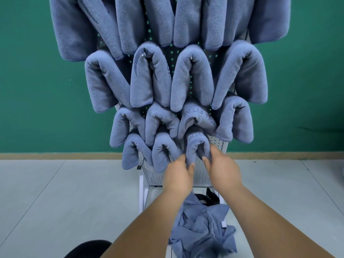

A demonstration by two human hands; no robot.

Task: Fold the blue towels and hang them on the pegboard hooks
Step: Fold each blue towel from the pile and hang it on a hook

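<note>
A white pegboard (202, 175) stands upright, covered with several rows of folded blue towels draped over hooks. The lowest row holds a folded blue towel (196, 146) at its right end, bearing printed letters. My left hand (179, 174) pinches that towel's left hanging end. My right hand (220, 168) grips its right hanging end with curled fingers. Two neighbouring hung towels (163, 153) sit to the left in the same row. A crumpled pile of loose blue towels (202, 226) lies at the stand's foot, below my forearms.
A green wall (37, 90) with a tan baseboard runs behind the stand. Grey floor tiles (55, 202) spread on both sides. A dark shoe (210, 197) shows behind the pile. A black rounded object (87, 248) sits at the bottom left edge.
</note>
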